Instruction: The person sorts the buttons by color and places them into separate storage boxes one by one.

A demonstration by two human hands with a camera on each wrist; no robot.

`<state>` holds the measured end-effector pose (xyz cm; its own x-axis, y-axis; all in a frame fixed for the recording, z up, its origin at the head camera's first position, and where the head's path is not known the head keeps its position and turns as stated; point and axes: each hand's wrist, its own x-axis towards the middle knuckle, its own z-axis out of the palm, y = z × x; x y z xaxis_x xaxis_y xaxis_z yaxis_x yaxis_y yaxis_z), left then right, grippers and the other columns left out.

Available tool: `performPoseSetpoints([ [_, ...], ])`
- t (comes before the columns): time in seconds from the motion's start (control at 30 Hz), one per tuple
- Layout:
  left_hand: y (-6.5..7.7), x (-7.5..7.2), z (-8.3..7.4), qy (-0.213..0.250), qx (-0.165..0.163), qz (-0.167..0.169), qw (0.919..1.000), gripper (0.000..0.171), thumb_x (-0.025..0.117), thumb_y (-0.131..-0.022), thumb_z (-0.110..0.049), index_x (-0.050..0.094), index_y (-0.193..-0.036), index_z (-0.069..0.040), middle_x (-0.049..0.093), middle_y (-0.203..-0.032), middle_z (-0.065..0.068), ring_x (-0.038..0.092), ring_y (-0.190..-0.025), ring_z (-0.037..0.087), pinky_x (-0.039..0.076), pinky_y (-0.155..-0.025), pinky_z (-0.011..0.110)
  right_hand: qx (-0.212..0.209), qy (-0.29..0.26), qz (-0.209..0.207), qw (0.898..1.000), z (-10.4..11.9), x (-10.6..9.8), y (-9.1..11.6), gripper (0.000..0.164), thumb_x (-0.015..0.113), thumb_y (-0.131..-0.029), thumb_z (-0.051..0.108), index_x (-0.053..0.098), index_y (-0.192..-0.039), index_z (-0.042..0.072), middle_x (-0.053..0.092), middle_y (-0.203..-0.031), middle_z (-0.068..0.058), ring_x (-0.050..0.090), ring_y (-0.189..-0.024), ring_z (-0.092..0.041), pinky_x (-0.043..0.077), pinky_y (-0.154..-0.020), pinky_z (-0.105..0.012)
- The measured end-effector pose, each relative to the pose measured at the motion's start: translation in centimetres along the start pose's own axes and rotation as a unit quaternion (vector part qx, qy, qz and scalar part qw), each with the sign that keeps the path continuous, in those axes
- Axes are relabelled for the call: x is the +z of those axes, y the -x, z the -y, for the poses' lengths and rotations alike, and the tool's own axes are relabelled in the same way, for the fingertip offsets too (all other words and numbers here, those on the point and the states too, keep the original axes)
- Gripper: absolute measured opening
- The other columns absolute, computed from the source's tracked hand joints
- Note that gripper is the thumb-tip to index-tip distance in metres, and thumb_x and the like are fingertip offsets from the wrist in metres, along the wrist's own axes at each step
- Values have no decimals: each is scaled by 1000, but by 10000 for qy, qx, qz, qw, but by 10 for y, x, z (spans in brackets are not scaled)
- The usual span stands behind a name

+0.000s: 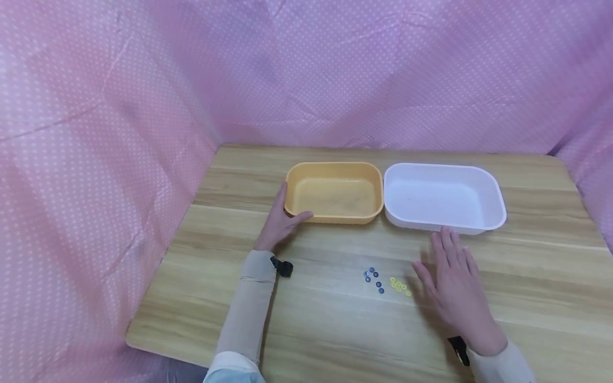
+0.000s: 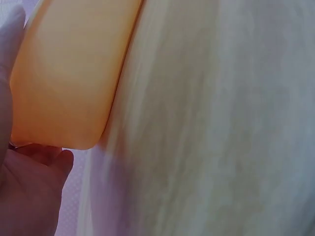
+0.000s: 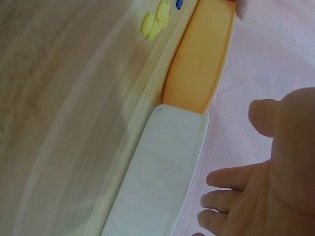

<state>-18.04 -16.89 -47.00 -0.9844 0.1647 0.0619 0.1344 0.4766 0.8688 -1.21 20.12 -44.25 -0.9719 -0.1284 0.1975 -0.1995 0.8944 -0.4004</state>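
Left hand (image 1: 280, 221) grips the near-left corner of the yellow tub (image 1: 335, 203), its thumb along the near wall and its fingers bent round the left end. To the right and nearer the person, blue discs (image 1: 375, 274) lie loosely scattered on the worktop (image 1: 325, 330), with yellow discs (image 1: 398, 286) in a tighter cluster just beside them. Beyond these the white tub (image 1: 438, 201) stands right up against the yellow one, and the right hand (image 1: 455, 290) spreads flat and open by its near side, grasping nothing; whether the fingertips touch it, I cannot tell. Judging by this, the step in hand is steadying or lining up the tubs; a next move towards the discs would call for a light fingertip pinch, as they are small and thin. For materials, left to right: dotted pink cloth (image 1: 119, 159), creased and hanging; smooth, probably plastic, yellow tub, a rounded rectangle; round, flat discs; a white tub of similar shape, slightly glossy. Underneath, the worktop shows pale, streaky wood grain.
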Motion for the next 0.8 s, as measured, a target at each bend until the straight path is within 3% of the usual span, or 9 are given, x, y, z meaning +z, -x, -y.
performPoseSetpoints([
  [0.17,-1,1,0,47,2,11,10000,118,80,-75,-49,4,-157,-12,10,-162,4,15,-145,19,17,-118,40,-93,-56,-35,9999,0,1,2,74,50,-101,37,18,-152,-4,3,-160,-19,-1,-147,-33,3,-117,-55],
  [0.43,0,3,-1,234,-98,19,9997,118,82,-75,-46,5,-158,-14,9,-162,1,17,-144,17,18,-118,38,-486,-380,-294,9977,5,3,2,69,63,-94,30,35,-144,-9,15,-158,-22,14,-144,-41,14,-116,-56],
  [0.8,3,0,-4,189,-277,32,9994,118,82,-73,-49,6,-158,-15,9,-162,1,18,-145,18,20,-117,38,-540,-222,388,9975,10,11,-3,68,61,-96,37,39,-144,-6,24,-156,-22,20,-143,-39,22,-112,-59],
])
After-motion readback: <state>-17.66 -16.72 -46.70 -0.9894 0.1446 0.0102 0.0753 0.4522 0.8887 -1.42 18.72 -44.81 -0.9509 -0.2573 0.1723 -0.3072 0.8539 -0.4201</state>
